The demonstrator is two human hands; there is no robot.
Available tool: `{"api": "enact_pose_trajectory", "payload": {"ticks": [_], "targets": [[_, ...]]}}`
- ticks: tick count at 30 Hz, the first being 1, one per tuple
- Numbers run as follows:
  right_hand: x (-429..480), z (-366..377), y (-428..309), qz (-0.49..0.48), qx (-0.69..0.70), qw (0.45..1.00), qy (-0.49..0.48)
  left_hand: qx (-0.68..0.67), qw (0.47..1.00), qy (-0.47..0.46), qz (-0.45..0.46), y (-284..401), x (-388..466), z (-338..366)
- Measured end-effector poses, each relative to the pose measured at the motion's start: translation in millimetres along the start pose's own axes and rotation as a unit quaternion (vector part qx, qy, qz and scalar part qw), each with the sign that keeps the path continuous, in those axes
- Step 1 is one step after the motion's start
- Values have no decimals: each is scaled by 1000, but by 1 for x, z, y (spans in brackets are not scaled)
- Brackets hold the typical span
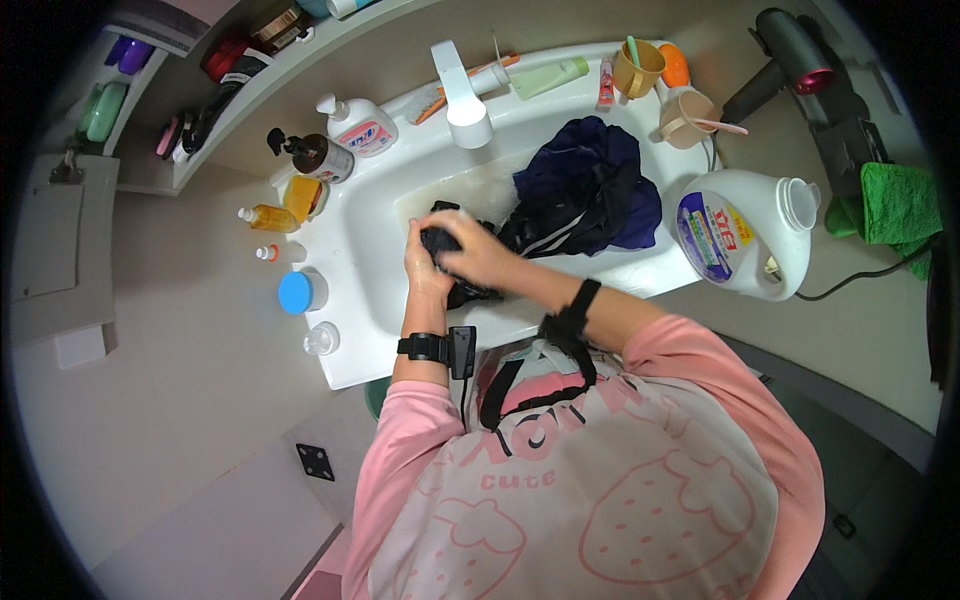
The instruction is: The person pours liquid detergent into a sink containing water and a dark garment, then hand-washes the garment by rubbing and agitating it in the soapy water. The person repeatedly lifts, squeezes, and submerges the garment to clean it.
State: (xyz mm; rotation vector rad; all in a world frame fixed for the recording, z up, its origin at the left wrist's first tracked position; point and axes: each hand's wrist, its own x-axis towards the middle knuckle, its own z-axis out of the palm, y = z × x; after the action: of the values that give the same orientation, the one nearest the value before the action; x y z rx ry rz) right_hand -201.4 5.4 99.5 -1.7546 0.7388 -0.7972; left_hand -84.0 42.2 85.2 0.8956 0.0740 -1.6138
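Note:
Over the white sink (367, 247), both my hands grip one wet black cloth (440, 241). My left hand (421, 262) holds it from the left side, fingers partly hidden behind the fabric. My right hand (472, 251) presses on it from the right and looks slightly blurred. Part of the black cloth hangs below my hands into the basin. To the right, a bunched dark navy garment (592, 187) with a pale stripe lies in the basin and over its right rim. Cloudy, sudsy water (480, 184) shows beneath the white faucet (466, 112).
A white pump bottle (365, 127) and a brown spray bottle (321, 156) stand at the back left. An open white detergent jug (750, 232) occupies the right side. Two cups (637, 71) sit at the back right, below a hair dryer (787, 60). A blue-lidded jar (298, 292) lines the left rim.

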Motion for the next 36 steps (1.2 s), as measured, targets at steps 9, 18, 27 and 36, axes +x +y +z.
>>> {"api": "enact_pose_trajectory", "payload": {"ticks": [9,18,27,36], "targets": [[7,-8,2,297,185,924,155,149,987,59,26,-22,6,3],[9,-14,-3,235,-121,958,108,151,976,148,43,-36,8,-3],[-13,-15,-21,69,-130,989,5,14,998,45,38,-24,3,17],[0,-64,31,115,39,993,-9,110,994,24,-8,-11,-18,35]]}}
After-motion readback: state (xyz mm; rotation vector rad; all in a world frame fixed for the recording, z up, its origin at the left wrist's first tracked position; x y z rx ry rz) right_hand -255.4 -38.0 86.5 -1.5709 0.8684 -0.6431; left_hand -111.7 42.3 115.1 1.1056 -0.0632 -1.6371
